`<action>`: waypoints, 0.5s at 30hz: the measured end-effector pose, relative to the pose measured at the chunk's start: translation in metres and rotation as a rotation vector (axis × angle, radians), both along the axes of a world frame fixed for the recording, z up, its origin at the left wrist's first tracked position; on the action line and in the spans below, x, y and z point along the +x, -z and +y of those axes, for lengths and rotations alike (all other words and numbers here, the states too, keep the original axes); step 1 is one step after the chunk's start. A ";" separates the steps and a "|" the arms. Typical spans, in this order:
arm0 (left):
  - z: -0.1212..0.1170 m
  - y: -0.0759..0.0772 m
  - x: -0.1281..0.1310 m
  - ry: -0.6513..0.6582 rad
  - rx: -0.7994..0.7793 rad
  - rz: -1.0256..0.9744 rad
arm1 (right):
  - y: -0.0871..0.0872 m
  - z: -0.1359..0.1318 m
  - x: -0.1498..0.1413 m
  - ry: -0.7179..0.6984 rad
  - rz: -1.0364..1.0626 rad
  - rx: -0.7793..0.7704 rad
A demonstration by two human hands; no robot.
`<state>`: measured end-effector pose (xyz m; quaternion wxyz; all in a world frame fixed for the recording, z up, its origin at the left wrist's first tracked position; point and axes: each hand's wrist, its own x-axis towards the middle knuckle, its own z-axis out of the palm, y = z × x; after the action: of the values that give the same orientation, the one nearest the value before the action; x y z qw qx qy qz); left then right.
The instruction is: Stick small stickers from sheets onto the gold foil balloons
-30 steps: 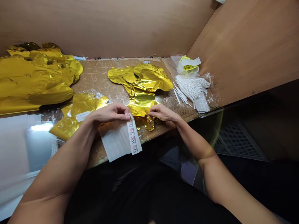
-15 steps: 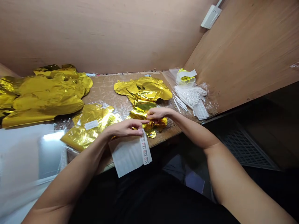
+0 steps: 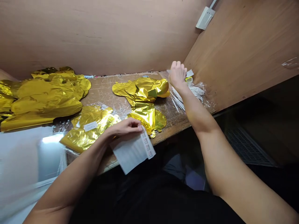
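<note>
My left hand (image 3: 129,127) is closed, thumb and fingers pinching the top corner of a white plastic bag (image 3: 132,152). A printed strip runs down the bag's right side, and the bag hangs over the table's front edge. Just beyond it lies a gold foil balloon (image 3: 146,99), flat and crumpled. My right hand (image 3: 177,74) is raised over the back right corner, fingers curled, its back to me; anything in them is hidden. Under and beside that hand are a roll of yellow-and-white tape or labels (image 3: 189,76), partly covered, and a bundle of thin white straws (image 3: 196,91).
Several gold foil balloons (image 3: 46,96) are piled at the left. A bagged gold balloon (image 3: 91,126) with a white label lies in front of them, next to clear plastic bags (image 3: 21,161). Wooden panels (image 3: 105,37) stand behind and right; a white power socket (image 3: 205,18) hangs there.
My right hand has left the gold balloon and moved up and right to the back corner. My left hand keeps the white bag, which has tilted slightly.
</note>
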<state>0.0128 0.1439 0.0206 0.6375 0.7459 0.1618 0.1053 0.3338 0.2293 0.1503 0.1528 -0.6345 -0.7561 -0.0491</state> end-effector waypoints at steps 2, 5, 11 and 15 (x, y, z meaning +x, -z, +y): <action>0.002 0.000 0.001 -0.247 -0.071 -0.107 | 0.009 -0.032 -0.014 0.019 0.143 0.018; 0.002 0.001 0.005 -0.605 -0.096 -0.238 | 0.046 -0.103 -0.042 -0.168 0.558 -0.322; 0.000 0.004 0.007 -0.670 -0.020 -0.221 | 0.105 -0.182 -0.062 -0.168 1.096 -0.533; 0.001 0.001 0.003 -0.552 -0.117 -0.167 | 0.103 -0.193 -0.053 -0.153 1.119 -0.597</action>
<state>0.0155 0.1446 0.0195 0.6378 0.6244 0.3113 0.3263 0.2807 0.0367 0.0475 0.3443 -0.5235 -0.5861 0.5137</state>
